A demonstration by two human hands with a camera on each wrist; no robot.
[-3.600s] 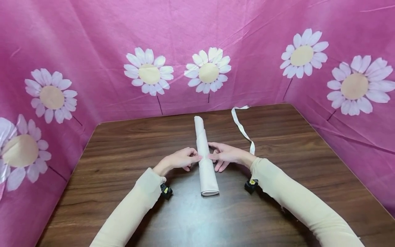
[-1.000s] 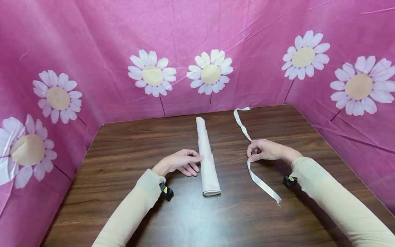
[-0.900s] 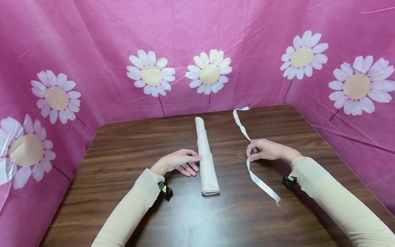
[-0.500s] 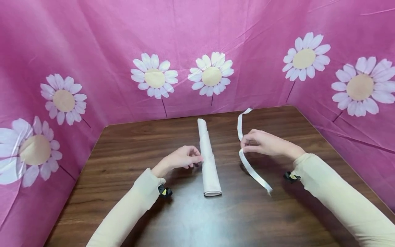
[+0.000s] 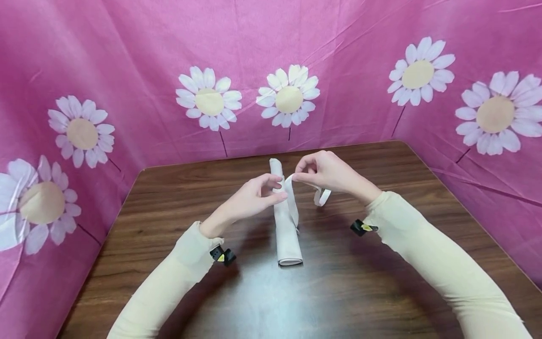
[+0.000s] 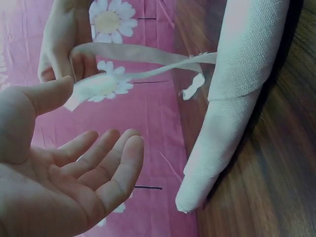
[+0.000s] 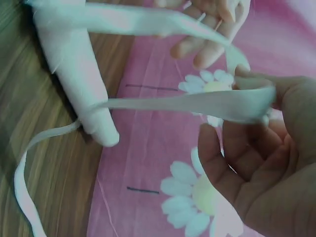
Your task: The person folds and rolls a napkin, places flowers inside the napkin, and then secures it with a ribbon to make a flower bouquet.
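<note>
A rolled off-white cloth [image 5: 289,242] lies lengthwise on the table, narrower at its far end. Over its far half is my left hand [image 5: 250,197], fingers spread and slightly bent, with nothing in its grasp. In the left wrist view its thumb overlaps one end of the white ribbon [image 6: 128,52]. My right hand [image 5: 328,172], raised just right of the roll, pinches this ribbon between thumb and fingers. One length slopes down from the pinch to the roll's right side; another loops below the hand. The right wrist view shows the roll [image 7: 79,81] beyond the raised ribbon [image 7: 182,103].
Dark wood-grain table [image 5: 190,306] under everything. Its far edge meets a pink cloth backdrop [image 5: 254,37] printed with large white daisies, which also stands along both sides. A small black camera [image 5: 362,228] sits at the right wrist, another at the left.
My right hand took hold of the ribbon on the table, lifted it and brought it left beside the roll. My left hand left the roll's side and rose over it. The roll stayed put.
</note>
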